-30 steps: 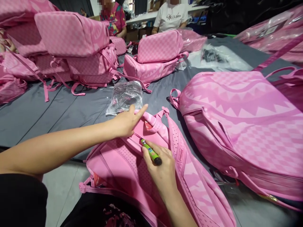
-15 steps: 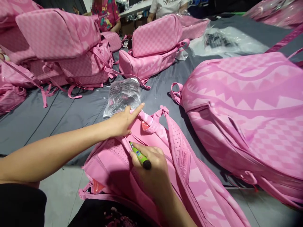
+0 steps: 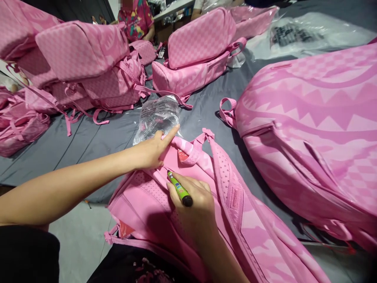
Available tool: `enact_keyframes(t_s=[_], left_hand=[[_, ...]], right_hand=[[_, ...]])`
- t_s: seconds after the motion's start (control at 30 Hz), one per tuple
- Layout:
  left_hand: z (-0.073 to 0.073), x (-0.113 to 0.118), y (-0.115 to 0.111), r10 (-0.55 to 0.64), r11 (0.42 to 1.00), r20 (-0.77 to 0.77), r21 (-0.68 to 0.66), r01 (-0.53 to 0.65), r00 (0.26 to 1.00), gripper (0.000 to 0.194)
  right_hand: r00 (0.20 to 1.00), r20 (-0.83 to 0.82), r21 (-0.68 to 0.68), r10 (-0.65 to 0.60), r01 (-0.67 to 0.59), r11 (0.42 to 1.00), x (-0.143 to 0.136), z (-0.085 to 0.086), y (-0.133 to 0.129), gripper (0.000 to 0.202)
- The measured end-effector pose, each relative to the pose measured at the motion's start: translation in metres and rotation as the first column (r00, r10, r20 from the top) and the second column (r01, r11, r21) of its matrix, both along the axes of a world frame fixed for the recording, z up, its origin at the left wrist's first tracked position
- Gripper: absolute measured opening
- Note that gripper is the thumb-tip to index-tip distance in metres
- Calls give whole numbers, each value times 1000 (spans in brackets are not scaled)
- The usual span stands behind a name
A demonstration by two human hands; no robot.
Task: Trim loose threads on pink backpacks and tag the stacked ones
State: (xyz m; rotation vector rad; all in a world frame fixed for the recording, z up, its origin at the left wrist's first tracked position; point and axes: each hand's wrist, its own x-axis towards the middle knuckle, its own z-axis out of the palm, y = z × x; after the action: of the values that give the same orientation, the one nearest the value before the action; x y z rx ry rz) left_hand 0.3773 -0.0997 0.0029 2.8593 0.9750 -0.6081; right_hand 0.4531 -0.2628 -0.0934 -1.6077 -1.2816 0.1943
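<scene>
Head view: we see the fingers of the right hand (image 3: 196, 200) wrapped around a green pen-shaped tool (image 3: 178, 186) with a black end, its tip pointing far and left, close to a seam of the near pink backpack (image 3: 147, 200). We cannot tell whether that tip touches the cloth. The left hand (image 3: 149, 153) lies across the far edge of the same backpack with one finger stretched out; its other fingers are partly hidden, so we cannot tell whether they grasp the edge.

The backpack lies near us, back panel up, with a perforated shoulder strap (image 3: 231, 188) slanting along its right side. Near its far edge, beside the left hand, we find a shiny red patch (image 3: 182, 155). Just beyond is a crumpled clear plastic bag (image 3: 157, 114) on the dark grey tablecloth (image 3: 97, 151).

To the right lies a large pink backpack printed with jagged teeth (image 3: 309, 118). Farther off, we see two stacked checkered backpacks (image 3: 200, 39), a white plastic bag (image 3: 338, 29) to their right, and a tall backpack pile (image 3: 82, 51) to the left. A co-worker in a multicoloured shirt (image 3: 137, 19) is behind.
</scene>
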Motion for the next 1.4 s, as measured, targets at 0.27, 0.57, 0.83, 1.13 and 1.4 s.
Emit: enact_keyframes(t_s=[0.27, 0.57, 0.83, 1.13, 1.4], left_hand=[[-6, -1, 7, -10, 1000, 32, -10, 11, 999, 123], [-9, 1, 7, -3, 1000, 29, -5, 4, 1000, 119], [-5, 4, 5, 28, 999, 3, -28, -27, 1000, 113], [-9, -1, 12, -45, 998, 29, -33, 45, 999, 112], [-1, 11, 3, -1, 1000, -112, 22, 3, 994, 124]], right_hand=[[995, -84, -57, 60, -65, 996, -1, -1, 10, 21], [996, -78, -54, 50, -54, 997, -3, 0, 14, 20], [998, -51, -84, 24, -28, 996, -6, 2, 15, 23], [997, -5, -116, 73, -73, 991, -7, 6, 20, 22], [997, -80, -98, 24, -32, 995, -3, 0, 14, 24]])
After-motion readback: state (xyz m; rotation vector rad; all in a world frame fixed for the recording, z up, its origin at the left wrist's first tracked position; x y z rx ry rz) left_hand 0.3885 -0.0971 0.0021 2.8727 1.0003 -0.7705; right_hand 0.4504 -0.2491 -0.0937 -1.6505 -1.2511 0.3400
